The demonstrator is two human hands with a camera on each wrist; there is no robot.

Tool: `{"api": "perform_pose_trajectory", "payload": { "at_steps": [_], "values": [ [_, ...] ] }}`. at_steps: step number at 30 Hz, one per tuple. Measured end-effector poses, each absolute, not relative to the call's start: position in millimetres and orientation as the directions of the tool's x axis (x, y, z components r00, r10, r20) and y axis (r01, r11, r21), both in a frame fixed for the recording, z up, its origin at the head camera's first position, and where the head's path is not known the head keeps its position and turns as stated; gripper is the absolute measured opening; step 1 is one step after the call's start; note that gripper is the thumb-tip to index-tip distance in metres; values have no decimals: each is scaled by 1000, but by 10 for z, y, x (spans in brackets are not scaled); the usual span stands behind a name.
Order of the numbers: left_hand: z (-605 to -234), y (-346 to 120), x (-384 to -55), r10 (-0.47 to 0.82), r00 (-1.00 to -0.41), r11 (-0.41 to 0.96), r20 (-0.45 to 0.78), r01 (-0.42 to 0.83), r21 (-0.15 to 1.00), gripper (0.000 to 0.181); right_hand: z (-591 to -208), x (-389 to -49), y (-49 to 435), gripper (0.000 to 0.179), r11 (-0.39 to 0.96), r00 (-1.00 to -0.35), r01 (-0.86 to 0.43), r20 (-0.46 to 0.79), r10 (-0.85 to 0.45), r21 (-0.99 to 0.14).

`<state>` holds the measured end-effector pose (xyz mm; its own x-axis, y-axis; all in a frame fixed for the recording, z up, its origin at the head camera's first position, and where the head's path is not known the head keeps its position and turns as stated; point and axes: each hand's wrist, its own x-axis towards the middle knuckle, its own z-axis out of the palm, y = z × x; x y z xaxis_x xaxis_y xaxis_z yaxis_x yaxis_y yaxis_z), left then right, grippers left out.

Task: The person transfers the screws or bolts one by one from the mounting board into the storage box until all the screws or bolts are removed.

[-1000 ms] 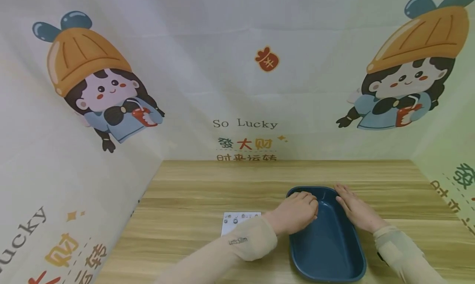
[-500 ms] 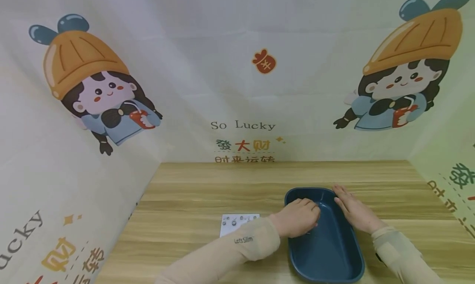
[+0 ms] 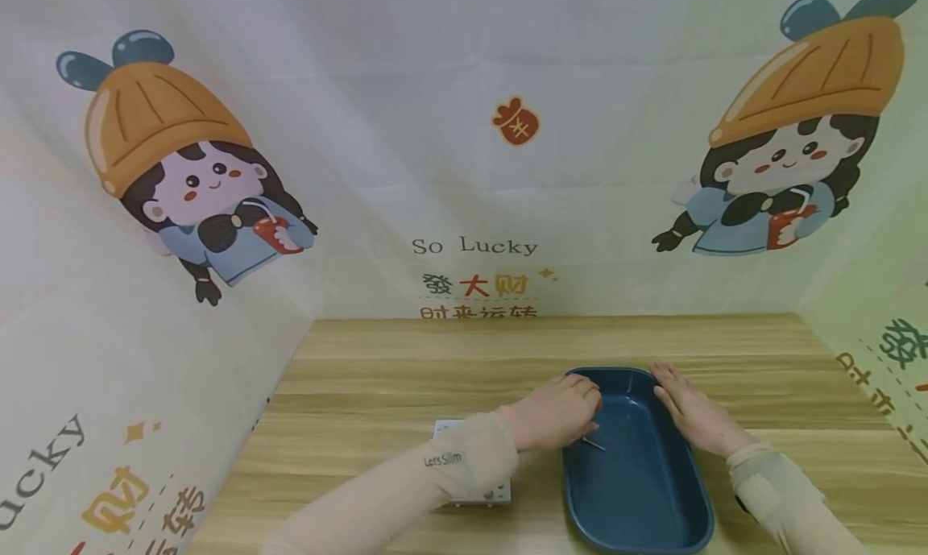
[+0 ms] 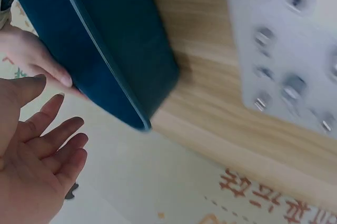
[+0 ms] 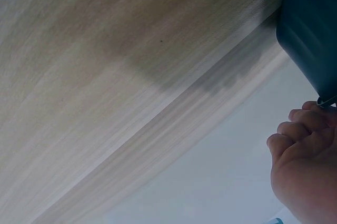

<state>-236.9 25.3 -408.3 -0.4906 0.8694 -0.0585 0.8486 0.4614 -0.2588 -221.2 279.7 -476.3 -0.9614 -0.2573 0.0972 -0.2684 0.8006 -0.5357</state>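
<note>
My left hand point(image 3: 554, 414) hovers over the left rim of a dark blue tray point(image 3: 638, 482). Its fingers look loosely bent in the left wrist view, and the palm point(image 4: 31, 166) shows nothing in it. A thin, silvery, pin-like piece point(image 3: 594, 444) shows inside the tray close to that hand; its exact kind is too small to make out. On the tray's far right side rests my right hand point(image 3: 696, 414), fingers lying along the outside and thumb by the rim. A white board with small metal fittings point(image 4: 292, 84) sits left of the tray, partly hidden by the left sleeve.
The wood-grain table point(image 3: 391, 370) carries the tray and the board. A white printed cloth point(image 3: 384, 136) stands as a wall behind it and along both sides.
My left hand has drawn back left from inside the tray to its left rim, and the thin silvery piece now shows in the tray. The right hand stays at the tray's side.
</note>
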Motion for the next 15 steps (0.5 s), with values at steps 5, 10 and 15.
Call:
{"api": "perform_pose_trajectory", "payload": {
  "at_steps": [5,10,15],
  "values": [
    [-3938,-26,-2419,859,-510,486,-39,837,-250,29,-4762,-2217,2802,53,794,-960,-276,107,-261,-541],
    [-3838,-351,-2482,827,-562,553,-4,815,-175,31,-4763,-2216,2802,53,794,-960,-274,102,-261,-543],
    [-3879,-672,-2517,763,-646,644,-9,762,-76,31,-4768,-2214,2790,54,791,-960,-270,93,-263,-550]
  ]
}}
